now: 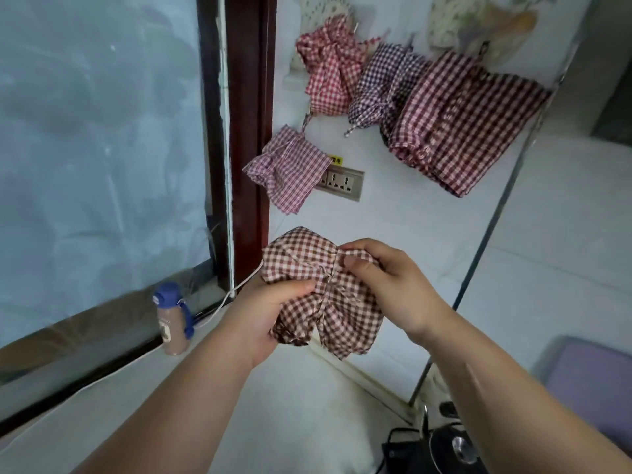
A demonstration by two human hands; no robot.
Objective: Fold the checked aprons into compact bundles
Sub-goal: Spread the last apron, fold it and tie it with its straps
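brown-and-white checked cloth apron, bunched, was gripped by her left hand while right hand pinched its gathered top.

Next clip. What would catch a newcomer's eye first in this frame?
The brown checked apron bunched at centre, gripped by the left hand and pinched by the right hand. Beyond it on the white surface lie four more checked pieces: a red bundle, a navy bundle, a large dark red apron at right and a small pink bundle by the socket.

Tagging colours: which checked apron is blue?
The navy-checked apron, between the red apron and the large maroon apron; no other is blue.
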